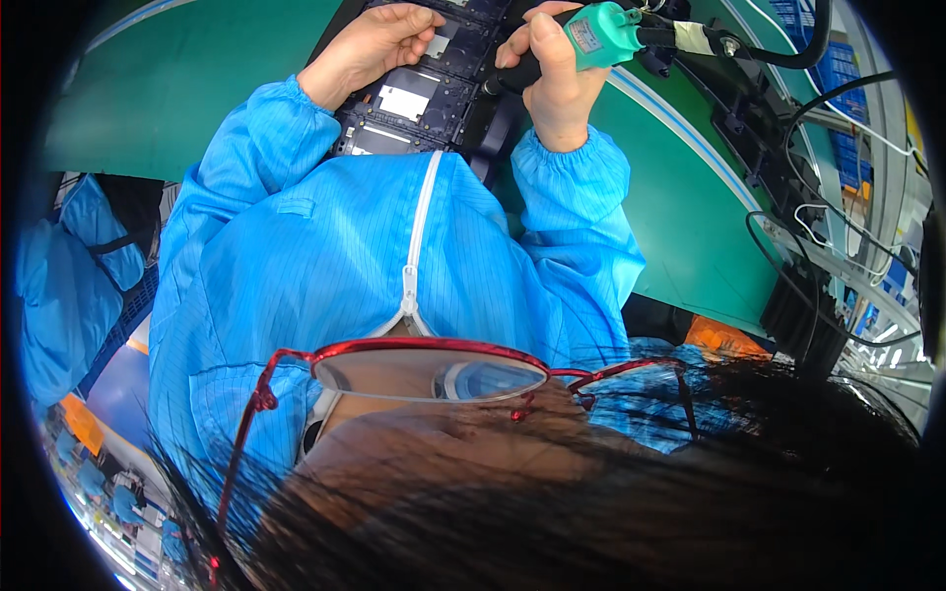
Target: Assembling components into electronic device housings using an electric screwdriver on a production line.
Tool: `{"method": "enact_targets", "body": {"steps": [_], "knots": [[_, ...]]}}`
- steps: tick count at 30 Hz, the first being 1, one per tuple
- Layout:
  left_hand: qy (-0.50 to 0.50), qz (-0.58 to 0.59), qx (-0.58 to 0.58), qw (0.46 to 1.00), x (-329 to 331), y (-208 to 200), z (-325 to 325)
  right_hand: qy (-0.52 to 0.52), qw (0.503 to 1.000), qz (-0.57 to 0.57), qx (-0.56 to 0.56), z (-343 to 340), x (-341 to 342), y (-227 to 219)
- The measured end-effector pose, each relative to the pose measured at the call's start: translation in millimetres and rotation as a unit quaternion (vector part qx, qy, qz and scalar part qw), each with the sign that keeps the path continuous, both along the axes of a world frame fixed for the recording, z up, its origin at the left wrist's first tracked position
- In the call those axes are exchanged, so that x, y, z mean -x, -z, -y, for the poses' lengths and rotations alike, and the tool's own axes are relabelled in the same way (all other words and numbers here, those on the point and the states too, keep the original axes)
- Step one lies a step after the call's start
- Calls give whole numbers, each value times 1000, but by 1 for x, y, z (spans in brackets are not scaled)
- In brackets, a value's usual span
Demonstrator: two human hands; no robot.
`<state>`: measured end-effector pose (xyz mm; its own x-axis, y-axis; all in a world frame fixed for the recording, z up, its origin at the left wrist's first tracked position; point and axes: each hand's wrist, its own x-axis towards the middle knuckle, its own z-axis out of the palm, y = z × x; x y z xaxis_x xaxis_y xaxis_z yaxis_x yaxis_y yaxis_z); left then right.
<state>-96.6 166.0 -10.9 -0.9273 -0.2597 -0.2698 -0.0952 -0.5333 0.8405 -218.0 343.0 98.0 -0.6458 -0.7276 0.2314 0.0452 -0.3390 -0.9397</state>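
- Screwdriver (591, 34), teal with a dark tip, sits far right, clamped in the right hand (552, 84), cable trailing right.
- Left hand (370, 49) lies on the black tray (414, 103), fingers curled over a far cell; whether it grips anything cannot be told.
- Tray rests on the green counter (680, 197), between both hands.
- Blue sleeves (576, 197) frame it.

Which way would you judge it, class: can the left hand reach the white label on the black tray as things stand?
Probably yes: the left hand already rests on the black tray, with the white label uncovered just beside it.
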Motion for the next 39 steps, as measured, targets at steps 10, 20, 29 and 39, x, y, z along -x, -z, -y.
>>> {"method": "enact_targets", "body": {"steps": [10,20,29,39], "knots": [[-42,21,49,998,4,-26,-5,-49,998,-47,-19,6,2,2],[-3,47,-198,979,-7,-9,-51,-82,996,15,1,5,-10,29],[29,26,-164,986,-5,5,-48,-149,986,7,76,3,4,4],[33,0,-177,984,-6,12,-44,-85,976,80,182,25,20,26]]}}
